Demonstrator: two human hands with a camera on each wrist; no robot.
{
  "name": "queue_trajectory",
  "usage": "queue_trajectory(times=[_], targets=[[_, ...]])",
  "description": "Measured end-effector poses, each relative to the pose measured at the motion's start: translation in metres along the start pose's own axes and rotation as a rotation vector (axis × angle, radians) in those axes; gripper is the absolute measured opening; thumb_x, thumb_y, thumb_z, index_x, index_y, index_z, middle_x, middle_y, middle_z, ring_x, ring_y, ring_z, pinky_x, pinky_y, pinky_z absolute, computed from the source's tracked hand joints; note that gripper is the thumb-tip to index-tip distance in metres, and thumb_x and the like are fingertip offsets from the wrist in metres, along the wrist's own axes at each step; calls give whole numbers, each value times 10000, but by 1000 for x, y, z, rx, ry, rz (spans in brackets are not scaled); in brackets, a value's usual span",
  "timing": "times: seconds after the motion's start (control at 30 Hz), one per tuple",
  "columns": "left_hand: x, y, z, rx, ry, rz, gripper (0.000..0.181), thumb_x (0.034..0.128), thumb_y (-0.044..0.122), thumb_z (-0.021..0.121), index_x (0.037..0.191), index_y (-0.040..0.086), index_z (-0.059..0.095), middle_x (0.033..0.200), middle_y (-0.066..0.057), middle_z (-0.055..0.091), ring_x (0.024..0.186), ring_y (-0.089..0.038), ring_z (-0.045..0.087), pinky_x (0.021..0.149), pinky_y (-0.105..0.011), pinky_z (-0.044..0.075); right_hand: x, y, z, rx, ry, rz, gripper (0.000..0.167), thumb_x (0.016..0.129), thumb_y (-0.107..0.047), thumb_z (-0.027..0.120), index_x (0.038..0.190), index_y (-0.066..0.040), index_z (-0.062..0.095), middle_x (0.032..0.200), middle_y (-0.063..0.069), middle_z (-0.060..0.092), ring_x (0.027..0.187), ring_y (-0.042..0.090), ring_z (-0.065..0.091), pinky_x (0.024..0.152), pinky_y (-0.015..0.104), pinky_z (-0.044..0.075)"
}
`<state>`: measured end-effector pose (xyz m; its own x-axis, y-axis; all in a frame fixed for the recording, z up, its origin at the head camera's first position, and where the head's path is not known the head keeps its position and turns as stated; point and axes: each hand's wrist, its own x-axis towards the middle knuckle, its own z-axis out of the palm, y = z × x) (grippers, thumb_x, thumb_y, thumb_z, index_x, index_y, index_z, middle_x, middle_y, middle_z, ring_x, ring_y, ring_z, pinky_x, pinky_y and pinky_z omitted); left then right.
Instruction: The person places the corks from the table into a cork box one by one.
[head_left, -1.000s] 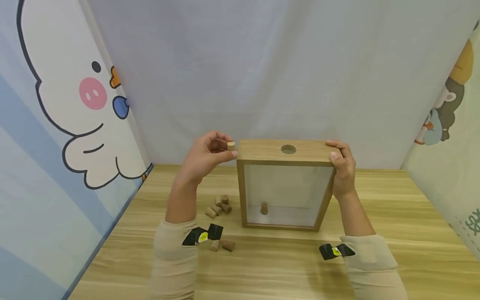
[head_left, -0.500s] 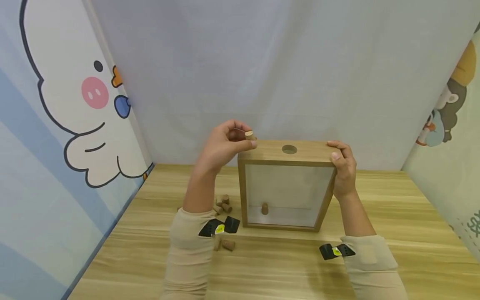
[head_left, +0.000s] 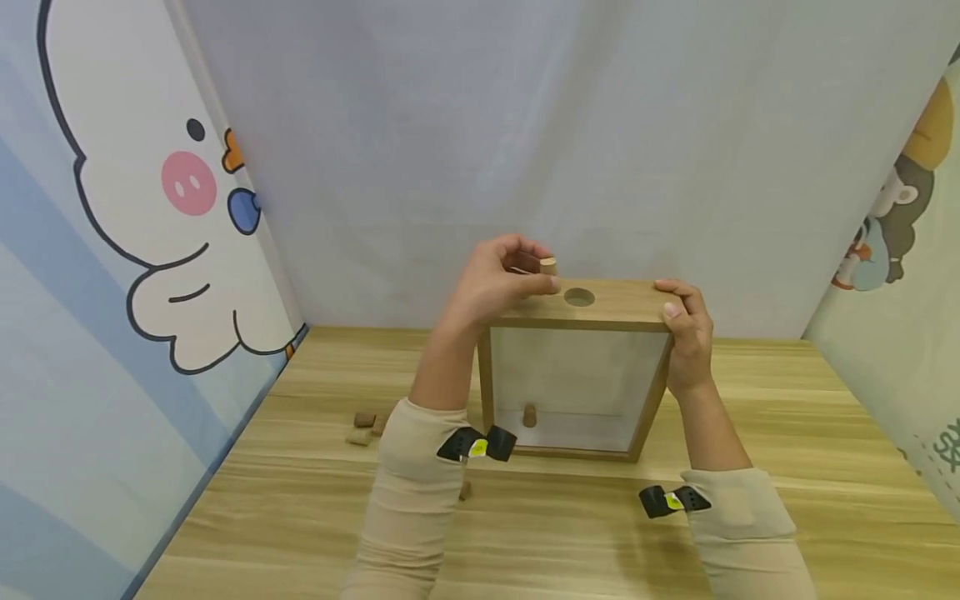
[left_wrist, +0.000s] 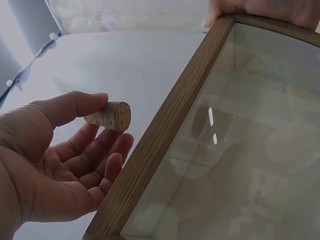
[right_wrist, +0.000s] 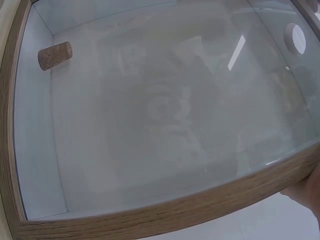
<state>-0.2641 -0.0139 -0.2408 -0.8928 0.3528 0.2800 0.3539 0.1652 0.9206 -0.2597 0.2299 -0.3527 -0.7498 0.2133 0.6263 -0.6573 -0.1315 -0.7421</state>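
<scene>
On the table (head_left: 562, 533) stands a wooden box (head_left: 573, 367) with clear front. The right hand (head_left: 688, 329) grips its upper right corner, fingers bent over the edge. The left hand (head_left: 498, 285) has its thumb and fingers closed around one cork (head_left: 548, 267), near the round hole (head_left: 579, 297). A second cork (head_left: 529, 415) is inside.

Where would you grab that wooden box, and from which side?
Probably the upper right corner of the wooden box, from the right, where the right hand grips: its flat top and side meet in an edge fingers can wrap, clear of the transparent pane and round hole.
</scene>
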Motion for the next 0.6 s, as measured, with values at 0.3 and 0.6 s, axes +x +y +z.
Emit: queue_trajectory(times=[0.3, 0.6], targets=[[17, 1, 20, -37, -46, -83, 283, 769, 25, 740, 1028, 40, 628, 973, -101, 623, 850, -227, 596, 678, -296, 508, 0, 0, -1, 6, 2, -1, 297, 863, -190, 440, 1098, -96, 595, 1085, 102, 477, 931, 220, 437, 748, 347, 341], [26, 4, 32, 78, -51, -119, 242, 755, 27, 742, 965, 66, 628, 947, -84, 630, 780, -217, 605, 660, -296, 496, 0, 0, -1, 14, -7, -1, 306, 864, -204, 448, 1110, -94, 593, 1087, 103, 474, 945, 225, 428, 763, 373, 319]])
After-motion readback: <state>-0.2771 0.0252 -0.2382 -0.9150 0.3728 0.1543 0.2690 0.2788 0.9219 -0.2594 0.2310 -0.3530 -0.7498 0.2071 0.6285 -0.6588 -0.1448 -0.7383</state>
